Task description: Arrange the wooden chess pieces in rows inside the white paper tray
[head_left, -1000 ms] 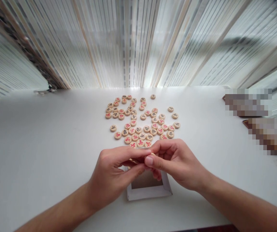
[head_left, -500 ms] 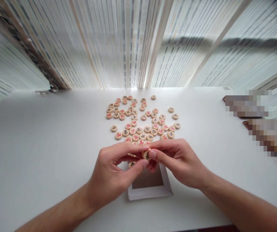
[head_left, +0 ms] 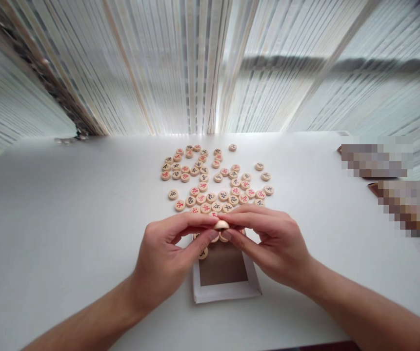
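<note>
We are clamping left hand (head_left: pixel 166 265) and right hand (head_left: pixel 273 248) onto one wooden disc (head_left: pixel 221 224), steadying it above the open box (head_left: pixel 224 294).

- Bright, soft daylight from 12 o'clock through the pale striped sheer curtain (head_left: pixel 202 68); mild glare on the far edge of the smooth white tabletop (head_left: pixel 67 219).
- Shadows weak, diffuse.
- Heavy fisheye bend at edges; dark vignette at 1 o'clock.
- Pixelated brown blocks (head_left: pixel 378 156) at 3 o'clock.
</note>
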Available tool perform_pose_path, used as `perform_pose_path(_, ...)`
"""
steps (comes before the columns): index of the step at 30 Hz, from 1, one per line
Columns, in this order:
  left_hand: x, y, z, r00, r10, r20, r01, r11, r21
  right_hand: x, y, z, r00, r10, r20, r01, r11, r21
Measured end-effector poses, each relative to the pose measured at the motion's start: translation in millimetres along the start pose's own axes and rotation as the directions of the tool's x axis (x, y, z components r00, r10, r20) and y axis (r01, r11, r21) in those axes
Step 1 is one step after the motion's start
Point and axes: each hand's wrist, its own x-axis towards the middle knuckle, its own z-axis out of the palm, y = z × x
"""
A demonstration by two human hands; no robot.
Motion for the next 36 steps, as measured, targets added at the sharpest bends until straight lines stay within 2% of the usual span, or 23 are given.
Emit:
perform_pose_path(3, 1.0, 1.5, 0.5, 0.999, -0.052, -0.013, 0.052, 0.998, -0.045, -1.2, 0.4, 1.8, 0.986, 0.169, -0.001, -0.166, 0.967, 0.195)
perform_pose_path(7, 2.4, 2.7, 1.1, 0.991, -0.133, -0.001, 0.132, 0.983, -0.128, 2.0, -0.8, 2.9, 0.918, 0.376, 0.127, -0.387, 0.779, 0.493)
perform_pose_path(10, 3.0, 3.7, 1.2, 0.985, -0.173, 0.010, 0.172, 0.970, -0.174, 4.8, 0.3, 1.8, 0.876, 0.433, 0.213, -0.471, 0.670, 0.574)
perform_pose_path(13, 3.0, 4.3, 1.2, 0.983, -0.181, 0.018, 0.180, 0.961, -0.212, 5.3, 2.7, 0.4, 0.853, 0.449, 0.268, -0.511, 0.609, 0.607)
perform_pose_path(19, 1.2, 1.8, 1.4, 0.970, -0.200, 0.139, 0.232, 0.933, -0.274, 5.9, -0.2, -0.5, 0.835, 0.460, 0.303, -0.540, 0.577, 0.613)
perform_pose_path(23, 2.2, 2.6, 1.0, 0.968, -0.225, 0.116, 0.247, 0.940, -0.236, 5.0, 0.0, -0.9, 0.836, 0.459, 0.300, -0.536, 0.572, 0.620)
perform_pose_path(28, 6.1, 5.7, 0.5, 0.961, -0.242, 0.137, 0.271, 0.926, -0.264, 4.1, 1.6, 0.4, 0.845, 0.466, 0.261, -0.510, 0.557, 0.656)
perform_pose_path(36, 7.2, 6.8, 0.3, 0.955, -0.252, 0.156, 0.284, 0.927, -0.246, 7.9, -4.8, 0.6, 0.844, 0.478, 0.243, -0.513, 0.588, 0.625)
